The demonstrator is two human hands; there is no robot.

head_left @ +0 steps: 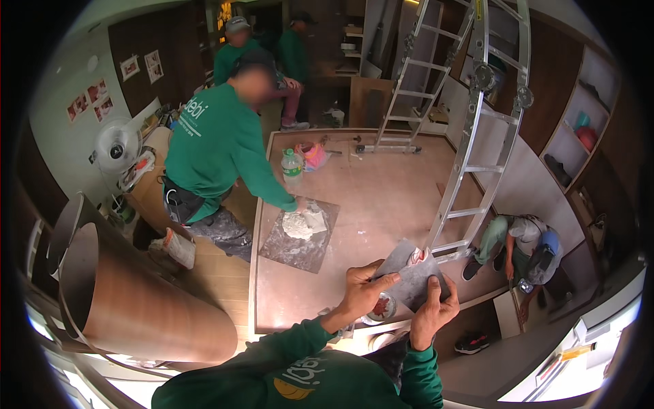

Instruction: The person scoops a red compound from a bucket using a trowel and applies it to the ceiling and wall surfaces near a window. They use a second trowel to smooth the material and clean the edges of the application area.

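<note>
My left hand (364,290) is closed on the left edge of a thin grey flat plate (411,285), thumb on top. At its right edge my right hand (434,310) grips it too, thumb pressed on the near face. Whether this is one plate or two overlapping ones I cannot tell. A dab of white and reddish paste (417,257) sits near its far edge. Just below the plate, partly hidden by my hands, stands an open round tub (382,307) with red and white on it.
A co-worker in green (218,140) reaches to white powdery paste (298,225) on a dark board (289,252). The large wooden table (381,198) also carries a bottle (292,167), a pink bag (313,155) and an aluminium ladder (470,170). Another person (535,249) crouches right. A rolled sheet (146,300) stands left.
</note>
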